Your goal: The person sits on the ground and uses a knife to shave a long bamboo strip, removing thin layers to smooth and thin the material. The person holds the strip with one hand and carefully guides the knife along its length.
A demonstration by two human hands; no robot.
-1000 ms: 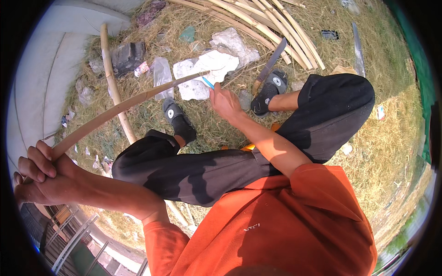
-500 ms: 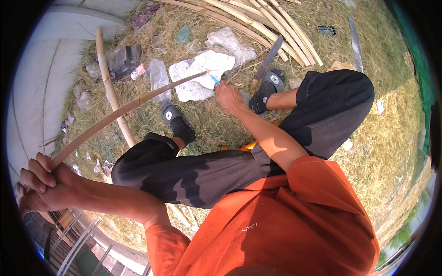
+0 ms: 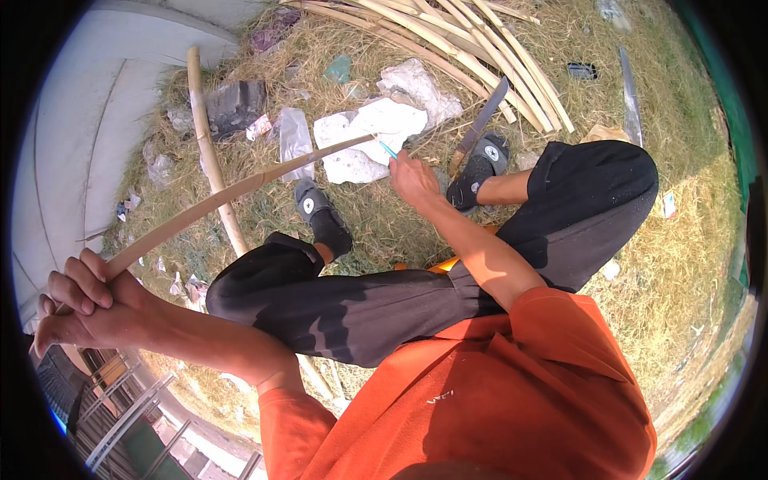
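Your left grip point(image 3: 92, 304) curls round 1 end of a long bamboo strip point(image 3: 220, 201), seemingly to steady it; your right grip point(image 3: 416, 180) pinches a slim blue tool point(image 3: 389, 150) beside the far tip, over white slabs point(image 3: 350, 166).

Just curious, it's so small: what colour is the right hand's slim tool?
The slim tool looks light blue, best seen in the head view.
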